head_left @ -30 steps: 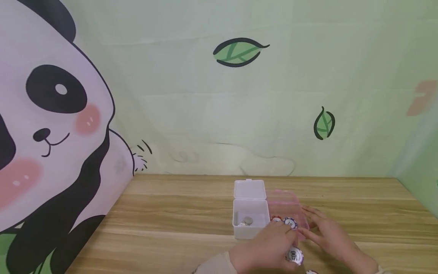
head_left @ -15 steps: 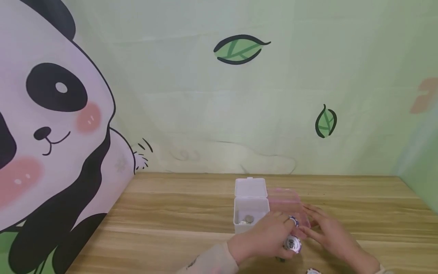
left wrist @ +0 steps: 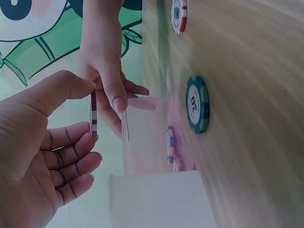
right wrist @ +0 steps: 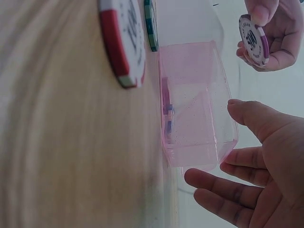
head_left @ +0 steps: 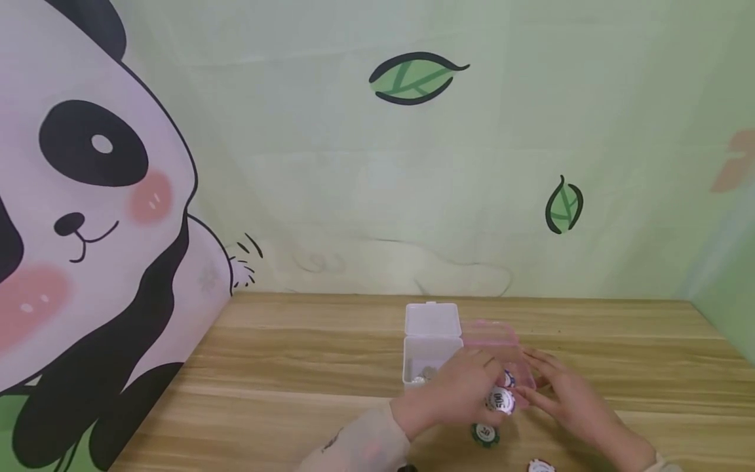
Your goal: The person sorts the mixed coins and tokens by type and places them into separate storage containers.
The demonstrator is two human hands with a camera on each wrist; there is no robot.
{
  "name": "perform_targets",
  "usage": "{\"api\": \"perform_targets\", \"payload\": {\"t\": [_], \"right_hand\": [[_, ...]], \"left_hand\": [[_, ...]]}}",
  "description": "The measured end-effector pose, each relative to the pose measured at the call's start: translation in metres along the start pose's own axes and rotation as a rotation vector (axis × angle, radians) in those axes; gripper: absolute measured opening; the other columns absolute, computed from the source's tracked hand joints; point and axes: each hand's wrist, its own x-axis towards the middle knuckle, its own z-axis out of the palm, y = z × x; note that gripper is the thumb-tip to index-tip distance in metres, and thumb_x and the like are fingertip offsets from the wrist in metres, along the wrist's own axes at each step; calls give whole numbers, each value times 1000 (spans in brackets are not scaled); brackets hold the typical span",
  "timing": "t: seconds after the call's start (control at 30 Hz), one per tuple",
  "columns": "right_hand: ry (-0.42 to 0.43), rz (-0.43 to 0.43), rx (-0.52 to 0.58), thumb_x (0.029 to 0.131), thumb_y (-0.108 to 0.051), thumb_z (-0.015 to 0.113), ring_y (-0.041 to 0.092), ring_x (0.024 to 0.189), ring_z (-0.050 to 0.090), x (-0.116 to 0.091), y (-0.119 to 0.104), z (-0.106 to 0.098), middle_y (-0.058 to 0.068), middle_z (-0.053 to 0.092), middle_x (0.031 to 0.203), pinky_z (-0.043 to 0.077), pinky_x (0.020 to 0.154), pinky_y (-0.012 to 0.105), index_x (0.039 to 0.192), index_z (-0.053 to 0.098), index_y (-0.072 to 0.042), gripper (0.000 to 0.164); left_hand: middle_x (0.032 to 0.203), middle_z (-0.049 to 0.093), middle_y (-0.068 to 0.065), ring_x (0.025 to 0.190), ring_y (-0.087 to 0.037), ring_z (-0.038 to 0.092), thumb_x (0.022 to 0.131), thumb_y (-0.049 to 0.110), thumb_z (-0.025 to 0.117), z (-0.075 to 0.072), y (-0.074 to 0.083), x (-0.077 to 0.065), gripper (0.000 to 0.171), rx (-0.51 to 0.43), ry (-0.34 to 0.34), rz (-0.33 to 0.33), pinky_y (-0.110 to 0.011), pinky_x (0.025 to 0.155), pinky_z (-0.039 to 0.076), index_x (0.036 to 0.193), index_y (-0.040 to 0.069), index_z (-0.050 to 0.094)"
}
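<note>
My left hand (head_left: 460, 390) pinches a white and purple poker chip (left wrist: 93, 114) marked 500 between thumb and fingertips. It holds the chip up near the front of an open pink see-through box (right wrist: 190, 95). My right hand (head_left: 569, 396) rests at the box's right side, thumb at the rim (right wrist: 232, 105) and fingers spread fairly straight by the far corner. Inside lie a blue-edged chip (left wrist: 170, 142) and another chip, partly hidden by the left hand in the head view. A green chip (head_left: 485, 434) and a red one (head_left: 541, 466) lie on the table before the box.
A white box (head_left: 432, 321) with its lid flipped back stands against the pink box's left side, with several coins (head_left: 423, 375) inside. The wooden table (head_left: 283, 367) meets a green printed backdrop (head_left: 330, 164) behind; a panda print covers the left wall.
My left hand has moved forward with the purple chip, closer to the pink box, uncovering the green chip on the table. The right hand keeps its place at the box.
</note>
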Motion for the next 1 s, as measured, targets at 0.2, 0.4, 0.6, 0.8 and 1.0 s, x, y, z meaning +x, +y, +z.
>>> {"api": "perform_targets", "payload": {"t": [0.2, 0.4, 0.6, 0.8, 1.0], "right_hand": [[-2, 9, -6, 85, -32, 71, 19, 84, 69, -1, 1, -3, 22, 54, 136, 57, 77, 42, 131, 54, 2, 59], [5, -5, -9, 84, -30, 72, 19, 84, 69, -2, 2, -3, 22, 54, 135, 57, 77, 41, 131, 54, 2, 59], [1, -8, -21, 84, -29, 72, 19, 84, 69, -2, 0, -2, 23, 53, 136, 57, 78, 42, 132, 53, 1, 60], [-15, 9, -7, 85, -32, 70, 21, 86, 69, -1, -1, -2, 23, 52, 137, 56, 80, 44, 132, 52, 2, 60], [-26, 22, -2, 86, -32, 69, 19, 86, 69, 0, -2, -2, 21, 52, 138, 57, 80, 43, 132, 53, 2, 59]], "left_hand": [[93, 58, 13, 92, -3, 52, 78, 48, 72, -1, -7, 8, 38, -17, -4, -27, -20, 94, 41, 100, 20, 59], [114, 65, 5, 111, -10, 56, 81, 54, 68, 0, -12, 13, 59, -13, 31, -45, -26, 102, 42, 121, 13, 59], [108, 66, 2, 109, -12, 58, 81, 63, 64, 2, -16, 15, 66, 15, 59, -59, -26, 99, 44, 119, 10, 59], [102, 63, 6, 101, -9, 56, 80, 58, 68, 5, -19, 21, 51, 86, 30, -101, -23, 93, 44, 107, 15, 61], [96, 59, 8, 94, -7, 52, 79, 53, 71, 10, -23, 30, 40, 107, -22, -122, -21, 86, 42, 97, 19, 60]]}}
